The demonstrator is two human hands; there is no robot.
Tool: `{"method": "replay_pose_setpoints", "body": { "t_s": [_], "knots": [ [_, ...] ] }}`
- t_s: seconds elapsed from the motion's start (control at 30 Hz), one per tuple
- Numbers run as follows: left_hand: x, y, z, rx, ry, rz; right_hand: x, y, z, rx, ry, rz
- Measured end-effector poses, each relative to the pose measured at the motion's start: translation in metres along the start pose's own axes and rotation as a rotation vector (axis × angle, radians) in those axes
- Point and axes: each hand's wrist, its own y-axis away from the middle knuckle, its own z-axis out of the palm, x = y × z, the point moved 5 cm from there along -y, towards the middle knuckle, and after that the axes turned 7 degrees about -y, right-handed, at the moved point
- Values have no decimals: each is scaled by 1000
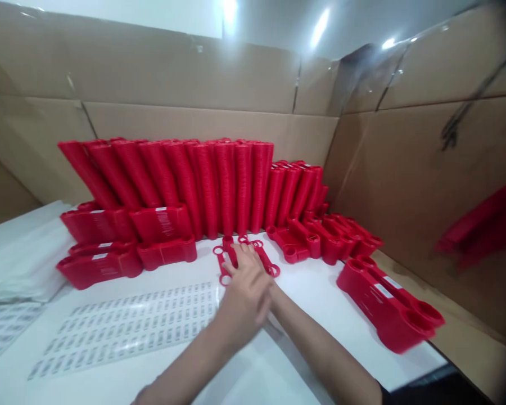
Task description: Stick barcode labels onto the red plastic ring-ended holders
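Both my hands meet over a small group of flat red plastic pieces with ring ends on the white table. My right hand lies palm down on or just above them, its fingers stretched forward. My left hand crosses in front of the right wrist; its fingers are blurred and partly hidden, so I cannot tell whether it holds anything. Left of my hands lies a sheet of small printed labels.
Tall stacks of red pieces stand along the cardboard wall. Shorter red bundles sit at left, more bundles at right. A labelled bundle lies near the table's right edge. White wrapped material is at far left.
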Motion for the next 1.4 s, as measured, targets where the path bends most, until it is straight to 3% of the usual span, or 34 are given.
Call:
{"method": "replay_pose_setpoints", "body": {
  "t_s": [0.1, 0.2, 0.3, 0.47, 0.63, 0.7, 0.77, 0.87, 0.97, 1.03, 1.1, 1.17, 1.27, 1.33, 1.4],
  "knots": [
    [-71, 23, -8, -210, -228, -317, 7, -2, 16, -65, 54, 11],
    [-108, 51, -13, -300, -240, -473, 18, 3, 18, -76, 95, 52],
    [-118, 67, -12, -350, -191, -525, 27, 8, 12, -84, 122, 111],
    [-123, 76, -3, -397, -183, -498, 31, 17, 0, -137, 144, 212],
    [-146, 84, -10, -319, -279, -503, 30, 20, -5, -227, 162, 312],
    [-144, 80, -15, -270, -283, -463, 31, 21, -3, -265, 184, 355],
    [-131, 74, -12, -260, -230, -337, 31, 22, 0, -295, 201, 374],
    [-105, 68, 6, -319, -166, -156, 29, 25, 7, -321, 221, 355],
    [-91, 69, 24, -336, -250, -137, 26, 25, 11, -320, 258, 335],
    [-86, 68, 23, -320, -287, -117, 24, 24, 11, -325, 275, 319],
    [-78, 63, 9, -299, -219, -78, 24, 22, 9, -341, 277, 312],
    [-72, 56, -18, -218, -93, -81, 23, 21, 6, -357, 265, 304],
    [-72, 51, -67, 55, 132, -212, 17, 23, 4, -377, 225, 266],
    [-88, 58, -88, 289, 296, -486, 10, 27, 4, -397, 200, 238],
    [-107, 71, -92, 483, 492, -771, 2, 30, 2, -410, 154, 206]
  ]
}}
